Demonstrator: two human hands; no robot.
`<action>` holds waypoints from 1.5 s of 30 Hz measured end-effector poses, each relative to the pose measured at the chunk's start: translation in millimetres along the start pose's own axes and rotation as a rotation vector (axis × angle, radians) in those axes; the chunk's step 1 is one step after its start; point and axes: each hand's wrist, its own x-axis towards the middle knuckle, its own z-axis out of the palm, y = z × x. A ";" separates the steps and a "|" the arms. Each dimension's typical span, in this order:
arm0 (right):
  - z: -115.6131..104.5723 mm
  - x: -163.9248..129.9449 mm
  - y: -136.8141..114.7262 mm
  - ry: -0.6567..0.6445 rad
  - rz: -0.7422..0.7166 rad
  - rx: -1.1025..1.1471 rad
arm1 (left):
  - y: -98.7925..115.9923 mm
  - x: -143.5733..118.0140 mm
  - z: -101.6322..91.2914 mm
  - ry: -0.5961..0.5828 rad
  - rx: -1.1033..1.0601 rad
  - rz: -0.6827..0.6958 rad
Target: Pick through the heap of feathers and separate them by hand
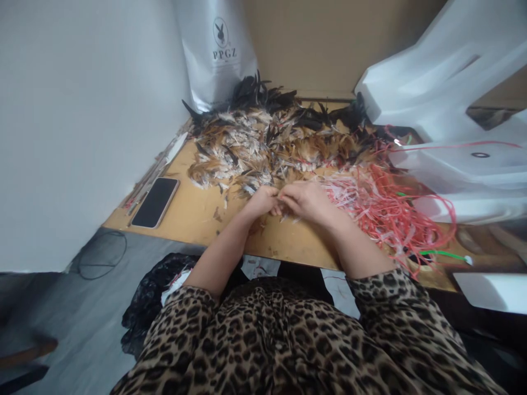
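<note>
Hands (308, 201) close together, brown feathers (247, 140) just beyond, red strands (382, 211) alongside

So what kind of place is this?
Probably a small craft workshop: dark and brown feathers are heaped on a work table, a tangle of red strips lies to the right, and a big pale bag stands behind.

The feathers (251, 140) are brown, cream and black, the strands (382, 211) pinkish-red, the tabletop (300, 241) yellow-brown, the shirt (272, 340) leopard-spotted.
</note>
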 end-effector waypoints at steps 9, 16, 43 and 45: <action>-10.6 15.2 27.9 -0.166 0.055 0.400 | -4.7 -4.7 6.4 -0.180 0.084 0.149; 4.5 13.7 51.0 -0.041 0.421 0.912 | 5.4 -7.7 6.8 -0.042 -0.108 0.192; 9.7 12.5 17.6 0.018 -0.073 -0.135 | -14.4 2.7 -3.2 0.168 0.257 0.231; 6.1 14.3 22.7 0.016 -0.038 -0.010 | -13.2 1.1 -3.4 0.097 0.244 0.246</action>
